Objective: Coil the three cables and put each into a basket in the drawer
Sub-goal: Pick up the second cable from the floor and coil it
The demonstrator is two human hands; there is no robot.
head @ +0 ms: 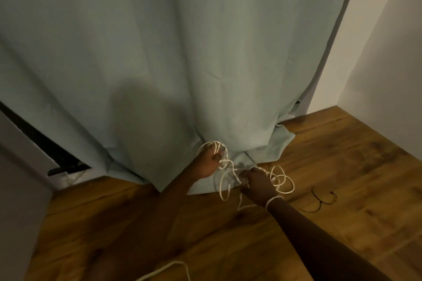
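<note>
The left hand (209, 162) is curled round loops of the white cable (225, 189), held low over the wooden floor (342, 166) by the curtain (159, 75); the right hand (257, 183) pinches the tangled slack beside it. Coiling of this cable is judged under way. Next, slack must be drawn free and looped on. A thin black cable (319, 203) lies nearby, uncoiled.

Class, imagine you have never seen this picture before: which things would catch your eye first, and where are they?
First, the two hands low in the middle: the left hand and the right hand both grip a tangled white cable, loops round the left fingers and the right wrist. Behind them a big pale curtain fills the upper frame, its hem on the wooden floor. A thin black cable lies on the floor to the right.
</note>
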